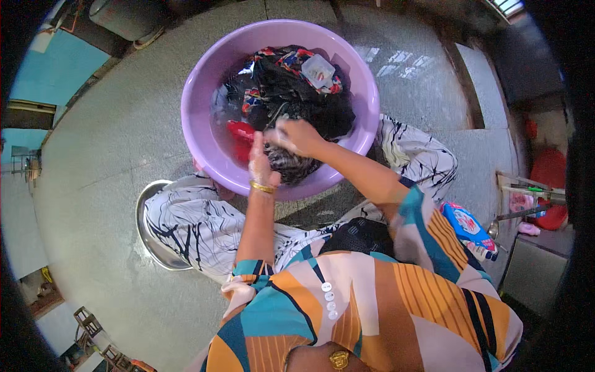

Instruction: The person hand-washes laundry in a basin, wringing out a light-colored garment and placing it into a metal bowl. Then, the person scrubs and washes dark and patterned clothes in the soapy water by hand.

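A lilac plastic basin (200,97) holds water and soaked clothes in front of me. My left hand (261,160), with a gold bangle (261,187) at the wrist, is over the near side, fingers straight and thumb apart. Suds coat both hands. Beside it, my right hand (297,136) is curled and motion-blurred above soapy dark cloth (293,165); its grip is unclear. Red cloth (241,135) lies left of my hands. Black cloth with a patterned red, white and blue trim (302,60) fills the far part. On it rests a small translucent plastic container (318,71).
A round metal dish (145,232) is on the floor by my left leg. At my right lie a blue-and-pink packet (466,225) and a metal ladle (493,229). A red object (548,186) stands farther right, a dark vessel (125,18) at the far left.
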The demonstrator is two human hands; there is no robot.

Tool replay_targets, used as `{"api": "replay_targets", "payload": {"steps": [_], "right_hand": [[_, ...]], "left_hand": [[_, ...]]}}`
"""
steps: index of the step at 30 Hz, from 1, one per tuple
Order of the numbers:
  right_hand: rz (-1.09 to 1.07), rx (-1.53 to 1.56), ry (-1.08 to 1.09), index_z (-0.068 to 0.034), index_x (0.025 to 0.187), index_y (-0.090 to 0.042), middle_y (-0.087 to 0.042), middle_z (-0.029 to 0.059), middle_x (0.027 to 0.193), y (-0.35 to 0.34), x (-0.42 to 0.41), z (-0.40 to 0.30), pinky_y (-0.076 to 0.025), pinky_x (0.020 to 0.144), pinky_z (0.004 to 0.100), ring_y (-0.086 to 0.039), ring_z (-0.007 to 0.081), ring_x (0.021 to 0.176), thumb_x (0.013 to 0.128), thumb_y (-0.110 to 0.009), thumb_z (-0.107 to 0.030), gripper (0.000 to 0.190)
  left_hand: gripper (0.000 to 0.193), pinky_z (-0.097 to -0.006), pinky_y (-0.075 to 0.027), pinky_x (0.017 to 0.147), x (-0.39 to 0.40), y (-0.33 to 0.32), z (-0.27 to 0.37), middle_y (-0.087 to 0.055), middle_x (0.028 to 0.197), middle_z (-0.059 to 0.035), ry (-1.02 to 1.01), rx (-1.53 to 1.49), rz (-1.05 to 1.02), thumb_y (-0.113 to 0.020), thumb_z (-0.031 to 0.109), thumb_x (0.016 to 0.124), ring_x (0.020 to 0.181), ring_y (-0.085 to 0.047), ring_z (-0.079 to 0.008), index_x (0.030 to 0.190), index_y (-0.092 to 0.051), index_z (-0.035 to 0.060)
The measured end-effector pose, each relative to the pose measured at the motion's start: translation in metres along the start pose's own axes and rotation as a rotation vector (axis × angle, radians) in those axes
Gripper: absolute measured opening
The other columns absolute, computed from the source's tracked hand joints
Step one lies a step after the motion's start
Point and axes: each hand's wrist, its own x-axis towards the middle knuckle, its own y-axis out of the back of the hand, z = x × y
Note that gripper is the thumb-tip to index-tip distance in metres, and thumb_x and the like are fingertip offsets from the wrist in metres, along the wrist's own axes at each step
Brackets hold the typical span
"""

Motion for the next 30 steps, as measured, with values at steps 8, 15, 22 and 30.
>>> {"api": "replay_targets", "payload": {"steps": [8, 15, 22, 30], "right_hand": [[-0.039, 0.514, 0.113, 0.0, 0.087, -0.057, -0.059, 0.0118, 0.078, 0.068, -0.037, 0.02, -0.044, 0.065, 0.0321, -0.057, 0.0219, 0.07, 0.066, -0.056, -0.021, 0.03], [0.143, 2.067, -0.103, 0.002, 0.106, -0.047, -0.054, 0.0149, 0.106, 0.092, -0.023, 0.029, -0.039, 0.09, 0.0429, -0.052, 0.0259, 0.1, 0.072, -0.048, -0.014, 0.037], [0.249, 0.56, 0.305, -0.007, 0.085, -0.059, -0.058, 0.0099, 0.083, -0.031, -0.048, -0.037, -0.045, 0.072, 0.0343, -0.057, 0.0244, 0.08, 0.066, -0.063, -0.018, 0.022], [0.196, -0.228, -0.093, -0.012, 0.067, -0.06, -0.059, 0.0142, 0.065, -0.023, 0.012, -0.026, -0.046, 0.055, 0.0408, -0.058, 0.0306, 0.06, 0.066, -0.056, -0.028, 0.016]], "left_hand": [[0.029, -0.0252, -0.042, 0.056, -0.002, 0.013, -0.016, -0.053, 0.066, 0.0005, -0.836, 1.31, -0.213, -0.072, 0.016, 0.062, 0.061, -0.049, -0.0082, 0.081, -0.053, 0.0042], [0.023, -0.0244, -0.043, 0.069, 0.004, 0.018, -0.002, -0.058, 0.083, -0.0015, -0.584, 0.775, -0.167, -0.067, 0.012, 0.07, 0.073, -0.053, -0.0114, 0.09, -0.059, 0.0049], [0.038, -0.0345, -0.047, 0.071, 0.023, 0.061, -0.001, -0.059, 0.093, -0.0062, -0.017, -0.318, -0.228, -0.06, 0.041, 0.076, 0.081, -0.055, -0.0192, 0.098, -0.055, 0.0096], [0.024, -0.0339, -0.043, 0.078, -0.004, -0.002, -0.02, -0.056, 0.083, -0.003, -0.115, -0.092, -0.095, -0.043, 0.027, 0.083, 0.086, -0.055, -0.0206, 0.097, -0.054, 0.0096]]}}
